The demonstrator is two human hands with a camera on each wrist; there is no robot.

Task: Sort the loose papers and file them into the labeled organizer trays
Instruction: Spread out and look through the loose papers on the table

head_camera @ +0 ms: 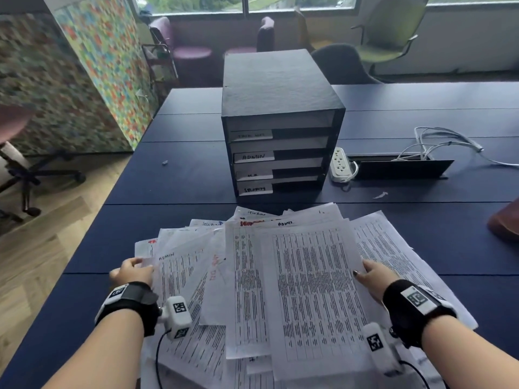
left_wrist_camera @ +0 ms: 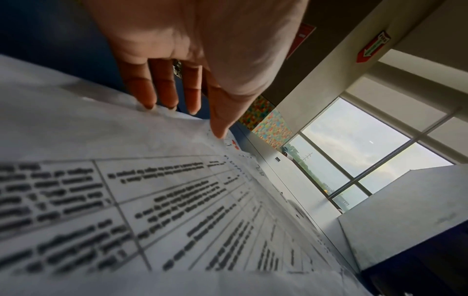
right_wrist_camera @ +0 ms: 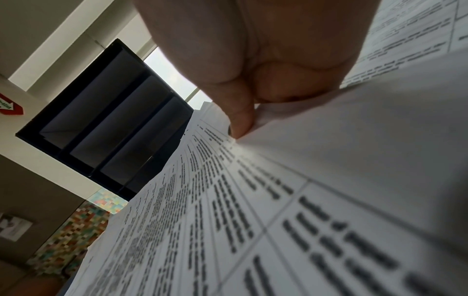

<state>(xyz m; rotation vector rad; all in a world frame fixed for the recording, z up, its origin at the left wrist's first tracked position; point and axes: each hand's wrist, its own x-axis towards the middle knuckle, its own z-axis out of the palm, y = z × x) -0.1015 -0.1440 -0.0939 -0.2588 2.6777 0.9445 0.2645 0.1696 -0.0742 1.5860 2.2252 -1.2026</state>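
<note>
A fanned pile of loose printed papers lies on the dark blue table in front of me; some sheets carry handwritten headings such as ADMIN and SECURITY. Behind it stands the black organizer with several stacked trays, two labeled ADMIN and SECURITY; the other labels are unreadable. My left hand touches the pile's left edge with straight fingers. At the pile's right side my right hand pinches the edge of the top sheet, thumb on top. The organizer shows beyond it.
A white power strip, an open cable hatch and loose white cables lie right of the organizer. A brown object sits at the right edge. Chairs stand beyond the table and an office chair at the left.
</note>
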